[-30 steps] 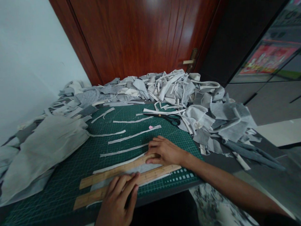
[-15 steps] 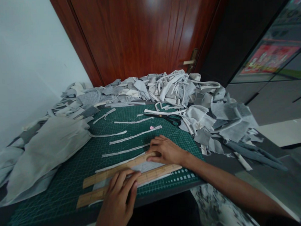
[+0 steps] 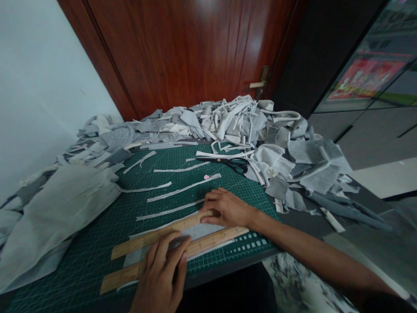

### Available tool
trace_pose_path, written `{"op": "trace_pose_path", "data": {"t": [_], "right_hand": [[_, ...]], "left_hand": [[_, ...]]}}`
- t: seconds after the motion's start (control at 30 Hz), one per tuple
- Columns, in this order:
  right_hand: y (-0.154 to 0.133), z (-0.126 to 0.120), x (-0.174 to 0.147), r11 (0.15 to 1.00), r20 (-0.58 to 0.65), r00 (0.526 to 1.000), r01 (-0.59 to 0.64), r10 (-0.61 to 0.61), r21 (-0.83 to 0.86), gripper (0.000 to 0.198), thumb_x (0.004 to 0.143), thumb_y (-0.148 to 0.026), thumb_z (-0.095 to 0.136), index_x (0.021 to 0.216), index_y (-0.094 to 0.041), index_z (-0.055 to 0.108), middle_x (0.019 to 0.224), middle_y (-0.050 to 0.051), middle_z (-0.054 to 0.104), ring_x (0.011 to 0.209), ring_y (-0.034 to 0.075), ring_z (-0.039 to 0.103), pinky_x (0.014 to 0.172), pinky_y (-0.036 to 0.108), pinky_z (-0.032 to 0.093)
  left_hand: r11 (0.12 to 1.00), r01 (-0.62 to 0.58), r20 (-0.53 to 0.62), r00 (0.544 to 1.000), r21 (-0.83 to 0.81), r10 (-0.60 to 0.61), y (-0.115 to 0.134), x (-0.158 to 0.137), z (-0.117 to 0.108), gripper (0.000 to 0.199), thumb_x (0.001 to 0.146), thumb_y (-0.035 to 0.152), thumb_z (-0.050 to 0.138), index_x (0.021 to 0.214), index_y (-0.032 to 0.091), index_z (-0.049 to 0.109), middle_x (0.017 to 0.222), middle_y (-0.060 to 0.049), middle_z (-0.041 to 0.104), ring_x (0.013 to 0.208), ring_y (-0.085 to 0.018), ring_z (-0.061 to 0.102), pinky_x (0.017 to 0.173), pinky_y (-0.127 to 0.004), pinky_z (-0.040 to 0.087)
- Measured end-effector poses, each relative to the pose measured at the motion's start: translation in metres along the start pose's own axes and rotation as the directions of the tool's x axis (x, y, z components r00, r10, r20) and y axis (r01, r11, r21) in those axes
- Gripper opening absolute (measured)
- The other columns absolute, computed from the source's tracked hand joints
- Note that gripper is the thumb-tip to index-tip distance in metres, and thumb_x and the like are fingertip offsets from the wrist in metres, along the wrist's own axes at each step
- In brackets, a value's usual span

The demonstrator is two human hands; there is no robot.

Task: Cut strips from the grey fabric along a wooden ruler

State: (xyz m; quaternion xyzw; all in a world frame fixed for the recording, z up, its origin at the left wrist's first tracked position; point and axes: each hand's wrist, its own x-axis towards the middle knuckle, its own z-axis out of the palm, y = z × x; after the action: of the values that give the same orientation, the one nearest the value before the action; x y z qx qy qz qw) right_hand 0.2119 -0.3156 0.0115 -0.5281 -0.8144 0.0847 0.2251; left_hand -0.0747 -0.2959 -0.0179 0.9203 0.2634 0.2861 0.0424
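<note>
Two wooden rulers lie slantwise near the front of a green cutting mat, over a piece of grey fabric that shows between them. My right hand has its fingers curled over the right end of the far ruler, thumb and fingers drawn together on it. Across the near ruler rests my left hand, fingers stretched and slightly apart, the fingertips reaching toward the far ruler. It covers part of both rulers. White fabric edges peek out along the rulers' outer sides.
Black scissors lie beyond my right hand. Several thin fabric strips are spread on the mat, one with a pink-headed item. Grey and white scraps pile along the back and right; a large pale cloth covers the left.
The view has shifted slightly, so most things sit a little further left. Both hands stay on the rulers, with hardly any movement of their own.
</note>
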Motion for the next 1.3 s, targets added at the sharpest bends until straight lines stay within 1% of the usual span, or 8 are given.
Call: {"op": "trace_pose_path", "data": {"t": [0.1,0.23,0.37,0.63,0.8,0.97,1.13,1.3], "right_hand": [[0.0,0.0,0.0,1.0,-0.009,1.0,0.005,-0.005,0.01,0.025,0.098,-0.04,0.076,0.108,-0.018,0.077,0.107,0.005,0.072,0.1,0.021,0.063,0.093,0.034,0.04],[0.0,-0.001,-0.001,1.0,-0.001,1.0,0.014,-0.014,0.016,0.023,0.099,-0.039,0.076,0.11,-0.018,0.076,0.109,0.006,0.073,0.101,0.021,0.064,0.093,0.034,0.041],[0.001,-0.002,-0.001,1.0,-0.001,1.0,0.012,-0.012,0.017,0.024,0.098,-0.039,0.076,0.112,-0.019,0.076,0.11,0.006,0.072,0.102,0.021,0.064,0.093,0.034,0.041],[0.003,-0.001,-0.002,1.0,0.009,1.0,0.023,-0.023,0.007,0.025,0.099,-0.039,0.075,0.113,-0.018,0.075,0.11,0.006,0.072,0.102,0.021,0.063,0.094,0.035,0.042],[0.002,-0.005,-0.002,0.999,0.028,0.999,0.04,-0.04,0.011,0.025,0.103,-0.04,0.069,0.115,-0.018,0.075,0.11,0.007,0.071,0.102,0.021,0.063,0.095,0.035,0.043],[0.003,-0.006,-0.003,0.998,0.029,0.998,0.047,-0.048,0.03,0.026,0.103,-0.04,0.068,0.116,-0.018,0.074,0.11,0.007,0.07,0.104,0.022,0.062,0.096,0.035,0.043],[0.003,-0.009,-0.003,0.997,0.027,0.998,0.056,-0.057,0.046,0.023,0.106,-0.038,0.064,0.113,-0.018,0.075,0.107,0.007,0.07,0.102,0.021,0.062,0.095,0.035,0.043],[0.005,-0.014,-0.004,0.996,0.023,0.998,0.061,-0.062,0.067,0.022,0.108,-0.033,0.061,0.112,-0.018,0.075,0.104,0.007,0.07,0.099,0.02,0.062,0.095,0.035,0.044]], "left_hand": [[1.0,-0.01,-0.01,1.0,-0.003,0.01,-0.001,-0.001,0.0,0.037,0.106,0.022,0.049,0.137,0.032,0.066,0.143,-0.004,0.059,0.127,-0.026,0.059,0.106,-0.043,0.047],[1.0,0.001,-0.021,1.0,-0.004,-0.001,-0.004,0.0,-0.001,0.038,0.107,0.024,0.048,0.142,0.032,0.062,0.144,-0.006,0.057,0.131,-0.027,0.057,0.108,-0.044,0.046],[1.0,0.011,-0.013,1.0,-0.005,-0.011,-0.009,0.001,0.0,0.037,0.108,0.024,0.046,0.142,0.03,0.061,0.142,-0.006,0.059,0.131,-0.026,0.057,0.111,-0.044,0.045],[0.999,0.008,-0.003,1.0,0.034,-0.008,-0.012,0.001,0.001,0.038,0.108,0.026,0.047,0.143,0.03,0.061,0.132,-0.005,0.065,0.126,-0.027,0.06,0.109,-0.044,0.047],[0.999,0.023,-0.002,1.0,0.045,-0.023,-0.008,0.003,0.0,0.04,0.109,0.027,0.045,0.148,0.026,0.054,0.14,-0.007,0.061,0.13,-0.027,0.057,0.111,-0.045,0.046],[0.997,0.057,-0.001,0.998,0.048,-0.057,-0.005,0.004,0.0,0.041,0.109,0.029,0.043,0.149,0.026,0.051,0.146,-0.008,0.058,0.135,-0.028,0.054,0.113,-0.048,0.045],[0.997,0.058,-0.003,0.998,0.045,-0.058,-0.005,0.004,-0.001,0.042,0.109,0.029,0.044,0.149,0.027,0.052,0.143,-0.007,0.061,0.133,-0.028,0.056,0.112,-0.047,0.048],[0.998,0.055,0.007,0.998,0.034,-0.056,-0.006,0.004,-0.001,0.044,0.108,0.029,0.046,0.152,0.027,0.053,0.135,-0.007,0.066,0.13,-0.028,0.058,0.111,-0.048,0.05]]}}
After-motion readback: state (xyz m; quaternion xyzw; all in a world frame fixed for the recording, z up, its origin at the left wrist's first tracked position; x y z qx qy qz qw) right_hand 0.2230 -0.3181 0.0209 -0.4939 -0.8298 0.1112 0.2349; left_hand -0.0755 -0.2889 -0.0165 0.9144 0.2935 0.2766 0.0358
